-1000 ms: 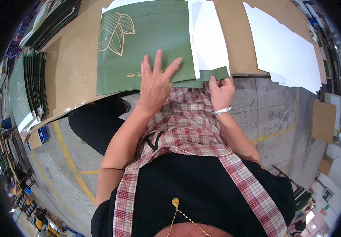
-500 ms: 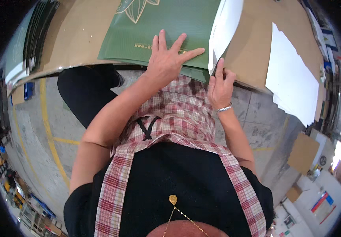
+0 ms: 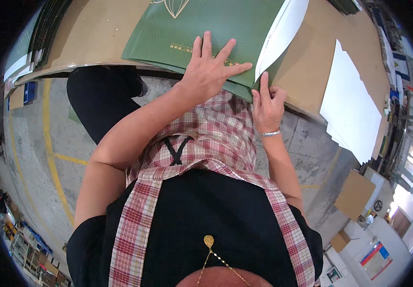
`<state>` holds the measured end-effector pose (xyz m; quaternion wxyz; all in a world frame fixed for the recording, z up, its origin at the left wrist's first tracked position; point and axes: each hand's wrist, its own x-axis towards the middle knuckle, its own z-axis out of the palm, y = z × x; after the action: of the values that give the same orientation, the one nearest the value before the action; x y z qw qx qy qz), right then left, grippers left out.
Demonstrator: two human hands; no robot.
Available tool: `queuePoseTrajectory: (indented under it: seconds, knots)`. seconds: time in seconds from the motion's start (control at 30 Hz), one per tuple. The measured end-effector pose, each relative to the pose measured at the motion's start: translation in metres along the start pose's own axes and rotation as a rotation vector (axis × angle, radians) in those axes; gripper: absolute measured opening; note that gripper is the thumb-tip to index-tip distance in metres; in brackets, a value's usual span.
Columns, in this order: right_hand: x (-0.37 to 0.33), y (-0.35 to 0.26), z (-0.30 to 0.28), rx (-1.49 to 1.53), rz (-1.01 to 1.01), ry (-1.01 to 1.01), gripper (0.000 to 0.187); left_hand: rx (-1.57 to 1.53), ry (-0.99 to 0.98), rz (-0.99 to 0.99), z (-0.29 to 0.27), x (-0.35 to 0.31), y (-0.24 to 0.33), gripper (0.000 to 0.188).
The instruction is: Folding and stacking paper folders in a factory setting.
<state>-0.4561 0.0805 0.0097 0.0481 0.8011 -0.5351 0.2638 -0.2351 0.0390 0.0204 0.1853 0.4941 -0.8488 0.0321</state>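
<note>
A flat, folded green printed paper piece (image 3: 225,24), with gold line decoration, lies slanted at the table's near edge. Its right side curls up into a white flap (image 3: 283,40). Pressing on its face near the gold print is my left hand (image 3: 205,71), fingers spread and holding nothing. At the near right corner is my right hand (image 3: 268,105): the forefinger points up along the flap's base, the thumb sits at the corner edge, and the other fingers are curled. Folded green layers overhang the table edge beneath my left hand.
The table top is brown board (image 3: 96,31). Several white sheets (image 3: 352,105) lie fanned at its right, partly over the edge. A stack of dark green pieces (image 3: 46,36) stands at the far left. My knee (image 3: 99,100) is below the edge; yellow lines mark the floor.
The green piece appears slightly turned and shifted right in view, together with the whole scene. My left hand stays flat on it; my right hand stays at the corner, and the white flap leans further right.
</note>
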Motion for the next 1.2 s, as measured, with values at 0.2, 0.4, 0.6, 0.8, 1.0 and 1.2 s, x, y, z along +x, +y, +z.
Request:
queuePoseTrajectory:
  seconds: [0.2, 0.4, 0.6, 0.8, 1.0, 1.2]
  knots:
    - [0.004, -0.005, -0.005, -0.014, 0.02, -0.066, 0.056, 0.069, -0.025, 0.038, 0.0, 0.0, -0.002, 0.062]
    - [0.011, -0.008, -0.011, 0.022, 0.009, -0.098, 0.056, 0.097, -0.072, 0.048, -0.006, 0.002, -0.003, 0.067]
    - [0.016, -0.011, -0.016, 0.021, 0.01, -0.146, 0.056, -0.128, -0.174, 0.044, -0.013, 0.012, 0.015, 0.066]
    - [0.027, -0.001, -0.028, 0.3, 0.069, -0.265, 0.047, 0.047, -0.098, -0.094, -0.006, 0.019, 0.031, 0.073]
    - [0.084, 0.033, 0.017, 0.155, -0.051, -0.097, 0.067, 0.015, -0.187, -0.083, -0.005, 0.024, 0.033, 0.077]
    - [0.085, 0.034, 0.028, 0.126, -0.041, -0.201, 0.067, -0.076, -0.179, -0.186, -0.002, 0.018, 0.031, 0.079]
